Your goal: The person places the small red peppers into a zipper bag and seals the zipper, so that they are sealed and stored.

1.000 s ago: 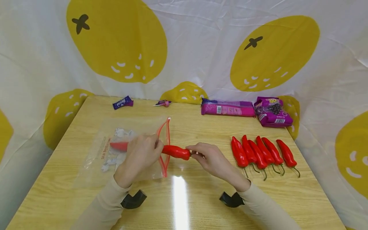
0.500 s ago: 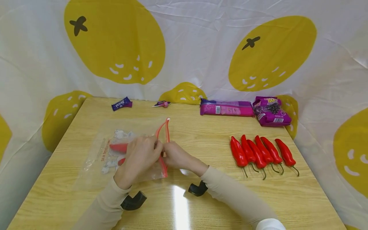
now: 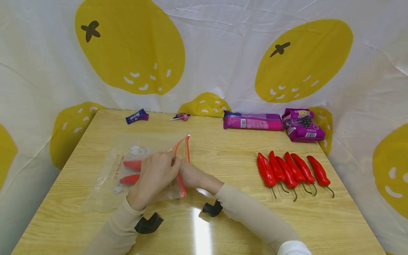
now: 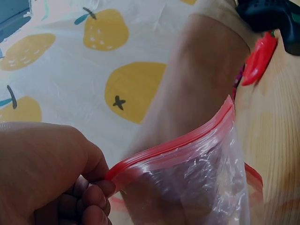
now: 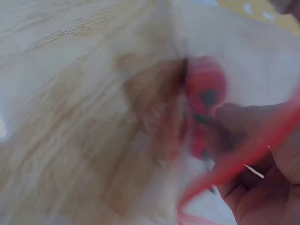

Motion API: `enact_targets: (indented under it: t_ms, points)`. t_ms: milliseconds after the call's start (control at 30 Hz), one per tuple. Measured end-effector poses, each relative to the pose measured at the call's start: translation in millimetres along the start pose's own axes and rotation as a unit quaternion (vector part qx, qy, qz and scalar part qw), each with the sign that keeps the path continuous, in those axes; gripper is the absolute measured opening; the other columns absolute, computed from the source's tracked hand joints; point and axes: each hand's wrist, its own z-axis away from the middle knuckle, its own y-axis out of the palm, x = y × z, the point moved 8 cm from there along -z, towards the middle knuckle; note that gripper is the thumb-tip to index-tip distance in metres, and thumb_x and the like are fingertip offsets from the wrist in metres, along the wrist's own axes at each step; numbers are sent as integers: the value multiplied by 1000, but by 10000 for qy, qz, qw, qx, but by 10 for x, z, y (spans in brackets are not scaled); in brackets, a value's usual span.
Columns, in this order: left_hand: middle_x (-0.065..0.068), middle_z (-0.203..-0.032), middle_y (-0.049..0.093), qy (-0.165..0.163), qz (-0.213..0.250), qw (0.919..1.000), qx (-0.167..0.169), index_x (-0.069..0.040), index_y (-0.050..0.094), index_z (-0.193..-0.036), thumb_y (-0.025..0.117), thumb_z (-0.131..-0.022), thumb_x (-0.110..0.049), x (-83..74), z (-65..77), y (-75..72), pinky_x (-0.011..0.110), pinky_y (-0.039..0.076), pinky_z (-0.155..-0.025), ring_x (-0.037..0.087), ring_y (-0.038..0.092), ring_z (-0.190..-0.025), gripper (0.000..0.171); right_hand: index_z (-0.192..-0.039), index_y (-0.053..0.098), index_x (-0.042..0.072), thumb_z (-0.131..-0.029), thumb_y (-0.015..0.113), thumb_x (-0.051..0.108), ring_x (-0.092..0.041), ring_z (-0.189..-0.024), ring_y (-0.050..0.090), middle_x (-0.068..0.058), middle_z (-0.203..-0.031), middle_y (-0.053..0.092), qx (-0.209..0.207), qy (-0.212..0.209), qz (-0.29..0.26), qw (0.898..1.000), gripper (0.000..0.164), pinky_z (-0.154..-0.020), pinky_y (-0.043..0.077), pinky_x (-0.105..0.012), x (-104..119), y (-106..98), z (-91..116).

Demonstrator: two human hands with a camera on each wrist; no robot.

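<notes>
A clear zip bag (image 3: 102,187) with a red zip edge lies on the table at left, its mouth toward the right. My left hand (image 3: 156,173) pinches the upper lip of the mouth between thumb and fingers, as the left wrist view shows on the zip strip (image 4: 173,143). My right hand (image 3: 191,174) reaches inside the mouth, partly hidden behind the left. In the blurred right wrist view its fingers pinch the green stem of a red pepper (image 5: 205,79). Two pepper tips show through the bag: an upper pepper (image 3: 132,165) and a lower pepper (image 3: 129,179).
Several red peppers (image 3: 290,177) lie in a row at right, stems toward me. Along the back edge are a small blue wrapper (image 3: 136,116), a lollipop (image 3: 181,116), a long purple packet (image 3: 253,120) and a bulky purple pack (image 3: 302,125). A patterned cloth (image 3: 220,53) hangs behind.
My right hand has moved left into the bag's mouth, taking the pepper in with it. That pepper's tip now shows farther left, below the other. My left hand keeps its place on the lip.
</notes>
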Motion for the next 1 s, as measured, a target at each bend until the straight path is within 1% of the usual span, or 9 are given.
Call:
enact_targets:
  t_ms: [167, 267, 333, 433, 500, 600, 700, 767, 1000]
  points:
    - [-5, -46, 31, 94, 56, 9999, -3, -16, 40, -52, 52, -81, -15, 11, 10, -11, 25, 21, -37, 10, 29, -41, 32, -94, 67, 9, -82, 61, 8, -5, -72, 56, 2, -86, 66, -596, 287, 790, 9947, 13, -67, 45, -17, 24, -385, 424]
    - [-6, -45, 29, 213, 81, 9997, -10, -16, 39, -51, 52, -80, -14, 4, 5, -18, 24, 20, -36, 9, 28, -40, 32, -98, 67, 8, -81, 64, 8, -7, -74, 61, 0, -91, 67, -1415, 557, 1420, 9781, 18, -66, 49, -21, -90, -709, 907]
    - [-6, -46, 28, 292, 80, 9995, 0, -16, 39, -51, 52, -80, -14, -8, 1, -14, 23, 20, -37, 9, 27, -41, 32, -97, 68, 7, -78, 66, 8, -10, -69, 61, -1, -88, 66, -1997, 891, 2081, 9534, 19, -60, 49, -24, -237, -914, 1291]
    - [-6, -46, 26, 389, 78, 9992, 10, -16, 38, -51, 52, -79, -13, -29, -3, -1, 23, 19, -38, 9, 25, -42, 32, -96, 67, 7, -75, 68, 9, -18, -60, 58, -5, -81, 62, -2642, 1554, 3093, 9002, 21, -48, 45, -30, -479, -1165, 1867]
    - [-6, -47, 26, 428, 62, 9991, -28, -16, 38, -51, 53, -78, -13, -41, -2, 5, 23, 19, -38, 9, 25, -42, 31, -98, 66, 5, -74, 68, 12, -23, -54, 54, -8, -76, 59, -2752, 2105, 3533, 8690, 25, -42, 40, -33, -635, -1270, 2192]
    - [-6, -48, 30, 477, 5, 9988, -84, -16, 41, -53, 54, -77, -13, -58, -4, 3, 24, 21, -38, 10, 28, -42, 27, -103, 63, 4, -75, 68, 17, -26, -49, 49, -10, -68, 53, -2506, 2892, 3735, 8450, 32, -37, 34, -34, -841, -1306, 2526]
    - [-5, -50, 34, 442, -18, 9990, -48, -15, 45, -57, 55, -77, -13, -59, -7, 17, 24, 23, -38, 11, 31, -43, 22, -107, 60, 5, -76, 68, 23, -27, -47, 48, -8, -63, 49, -2083, 3401, 3620, 8425, 36, -36, 32, -34, -967, -1247, 2694]
    - [-4, -51, 35, 386, 22, 9992, 37, -14, 47, -59, 56, -77, -14, -54, -10, 31, 24, 24, -38, 11, 32, -43, 20, -108, 61, 6, -77, 68, 26, -28, -50, 52, -8, -65, 53, -1925, 3535, 3443, 8482, 38, -39, 34, -36, -1005, -1195, 2741]
    - [-4, -51, 36, 217, 46, 9995, 219, -14, 47, -60, 56, -78, -14, -42, -9, 49, 24, 25, -38, 11, 33, -43, 20, -108, 61, 7, -75, 70, 24, -27, -51, 55, -7, -66, 58, -1724, 3594, 3316, 8551, 38, -39, 34, -34, -1054, -1118, 2749]
